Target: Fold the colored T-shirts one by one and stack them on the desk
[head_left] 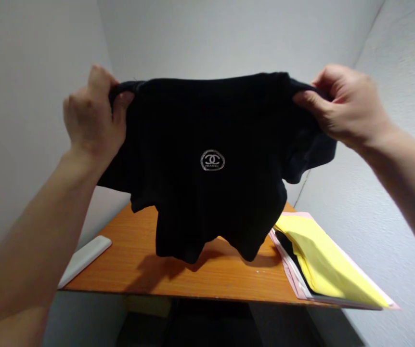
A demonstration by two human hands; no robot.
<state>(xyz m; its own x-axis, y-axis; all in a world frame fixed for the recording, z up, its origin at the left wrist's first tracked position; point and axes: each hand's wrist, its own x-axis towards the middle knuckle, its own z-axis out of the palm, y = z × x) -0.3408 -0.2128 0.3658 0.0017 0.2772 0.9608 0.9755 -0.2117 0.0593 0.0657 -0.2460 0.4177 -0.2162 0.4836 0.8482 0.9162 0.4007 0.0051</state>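
Note:
I hold a black T-shirt [207,193] up in the air, spread between both hands, its small round silver logo facing me. My left hand [94,115] is closed in a fist on the shirt's left shoulder. My right hand [344,106] pinches the right shoulder, thumb on top of the cloth. The hem hangs just above a wooden table [135,260] and casts a shadow on it.
A stack of folded clothes [323,260], yellow on top of black and pink, lies on the table's right side against the wall. A white flat object [84,258] sits at the table's left edge. White walls close in on three sides.

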